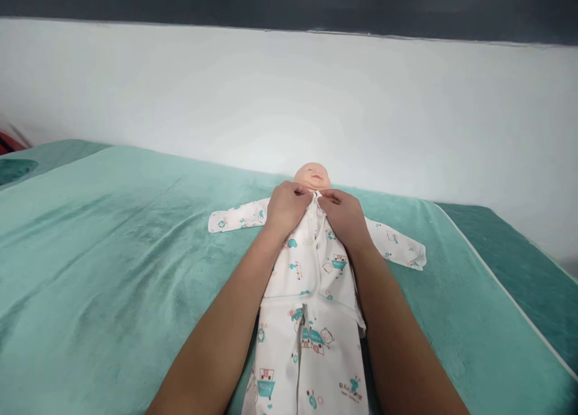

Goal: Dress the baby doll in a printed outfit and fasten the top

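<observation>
A baby doll lies on its back, its head toward the wall. It wears a white printed baby shirt with a front opening, its sleeves spread out to both sides. White printed pants cover the lower body. At the collar, just under the doll's chin, my left hand pinches the left edge of the shirt. Facing it, my right hand pinches the right edge, the fingertips of both hands close together. Whatever fastener sits between the fingers is too small to make out.
A light green plush blanket with soft folds covers the surface under the doll. Darker green cloth shows at the right. Behind the doll's head rises a white wall, with a dark band above. Something red is at the far left edge.
</observation>
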Demonstrator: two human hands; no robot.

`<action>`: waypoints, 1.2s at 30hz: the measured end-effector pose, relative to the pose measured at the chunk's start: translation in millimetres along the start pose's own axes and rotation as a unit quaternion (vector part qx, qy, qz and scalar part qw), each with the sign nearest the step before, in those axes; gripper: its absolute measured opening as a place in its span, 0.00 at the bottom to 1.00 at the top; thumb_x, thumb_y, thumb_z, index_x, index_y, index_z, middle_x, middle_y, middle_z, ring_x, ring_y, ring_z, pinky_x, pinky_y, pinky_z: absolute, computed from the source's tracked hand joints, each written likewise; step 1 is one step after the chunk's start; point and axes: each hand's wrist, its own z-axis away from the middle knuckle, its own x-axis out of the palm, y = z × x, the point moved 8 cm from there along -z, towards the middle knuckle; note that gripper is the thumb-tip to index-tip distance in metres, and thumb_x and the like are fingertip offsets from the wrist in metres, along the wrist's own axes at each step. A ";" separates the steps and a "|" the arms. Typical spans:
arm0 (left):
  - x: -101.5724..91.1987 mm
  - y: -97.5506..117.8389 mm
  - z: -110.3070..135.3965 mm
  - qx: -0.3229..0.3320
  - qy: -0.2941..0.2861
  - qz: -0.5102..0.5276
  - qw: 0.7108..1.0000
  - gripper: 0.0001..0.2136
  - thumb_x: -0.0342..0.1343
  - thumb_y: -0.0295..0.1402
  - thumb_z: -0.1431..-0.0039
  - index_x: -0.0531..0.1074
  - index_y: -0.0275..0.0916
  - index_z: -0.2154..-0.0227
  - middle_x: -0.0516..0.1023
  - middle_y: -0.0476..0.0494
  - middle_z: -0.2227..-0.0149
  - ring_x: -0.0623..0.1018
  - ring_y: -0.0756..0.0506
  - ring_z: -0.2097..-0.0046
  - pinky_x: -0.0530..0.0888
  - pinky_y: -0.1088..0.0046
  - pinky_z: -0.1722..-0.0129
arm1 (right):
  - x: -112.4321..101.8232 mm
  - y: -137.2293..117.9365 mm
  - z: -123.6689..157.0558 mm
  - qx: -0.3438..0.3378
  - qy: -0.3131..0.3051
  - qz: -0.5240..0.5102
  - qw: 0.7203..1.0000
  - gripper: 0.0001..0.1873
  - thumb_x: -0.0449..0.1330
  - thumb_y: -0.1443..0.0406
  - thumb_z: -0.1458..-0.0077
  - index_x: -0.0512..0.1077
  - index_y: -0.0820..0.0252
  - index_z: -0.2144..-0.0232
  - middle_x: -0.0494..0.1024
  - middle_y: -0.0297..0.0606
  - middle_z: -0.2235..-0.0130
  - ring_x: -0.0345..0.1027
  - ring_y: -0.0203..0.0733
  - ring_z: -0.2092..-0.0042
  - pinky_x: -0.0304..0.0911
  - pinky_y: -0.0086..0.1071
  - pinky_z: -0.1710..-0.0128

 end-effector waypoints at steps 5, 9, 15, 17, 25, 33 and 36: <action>1.4 -2.6 -1.3 -0.010 -0.004 0.011 1.000 0.07 0.57 0.34 0.48 0.74 0.37 0.76 0.78 0.46 0.72 0.76 0.46 0.66 0.69 0.71 0.65 | 2.7 1.2 -1.7 -0.008 -0.017 -0.009 1.000 0.13 0.60 0.61 0.50 0.76 0.60 0.62 0.78 0.36 0.68 0.70 0.43 0.65 0.63 0.36 0.61; 1.6 -2.5 -2.0 -0.003 -0.004 0.005 1.000 0.08 0.57 0.33 0.48 0.72 0.37 0.79 0.75 0.48 0.74 0.75 0.47 0.67 0.68 0.71 0.65 | 5.3 3.2 -3.3 -0.010 -0.038 0.017 0.999 0.12 0.60 0.62 0.49 0.73 0.58 0.62 0.74 0.31 0.71 0.66 0.40 0.69 0.61 0.35 0.65; 1.9 -1.8 -1.6 0.001 -0.007 0.019 1.000 0.09 0.57 0.33 0.46 0.70 0.37 0.79 0.70 0.50 0.77 0.73 0.49 0.69 0.66 0.73 0.69 | 8.6 -5.4 -1.4 -0.048 -0.065 0.089 0.993 0.09 0.57 0.65 0.47 0.69 0.56 0.62 0.72 0.29 0.74 0.66 0.40 0.70 0.59 0.34 0.66; 2.7 -1.2 -1.0 -0.002 -0.012 0.029 0.999 0.11 0.58 0.35 0.46 0.69 0.37 0.80 0.68 0.51 0.78 0.71 0.49 0.70 0.65 0.74 0.71 | 9.4 -10.1 -0.4 -0.064 -0.069 0.113 0.989 0.08 0.56 0.66 0.46 0.68 0.56 0.62 0.71 0.29 0.74 0.66 0.41 0.69 0.58 0.34 0.67; 6.3 -3.7 -0.4 -0.037 -0.025 0.051 0.998 0.12 0.62 0.35 0.51 0.66 0.38 0.82 0.64 0.52 0.80 0.68 0.52 0.73 0.59 0.76 0.75 | 12.4 -16.9 4.0 -0.066 -0.079 0.169 0.980 0.07 0.53 0.68 0.46 0.66 0.55 0.64 0.72 0.32 0.72 0.67 0.44 0.68 0.56 0.35 0.69; 8.6 -11.6 0.7 -0.074 -0.053 0.081 0.993 0.05 0.56 0.29 0.55 0.67 0.38 0.82 0.62 0.53 0.80 0.64 0.53 0.76 0.57 0.77 0.78 | 8.6 -16.7 11.3 -0.028 -0.108 0.096 0.989 0.12 0.57 0.66 0.48 0.68 0.55 0.59 0.74 0.30 0.72 0.68 0.41 0.68 0.58 0.34 0.67; 9.1 -16.4 0.0 -0.089 -0.060 0.097 0.989 0.03 0.56 0.29 0.57 0.68 0.37 0.81 0.62 0.53 0.80 0.64 0.53 0.76 0.58 0.77 0.78 | 6.5 -8.9 11.7 0.012 -0.128 0.020 0.991 0.12 0.60 0.61 0.48 0.70 0.55 0.59 0.72 0.28 0.73 0.65 0.37 0.72 0.57 0.32 0.71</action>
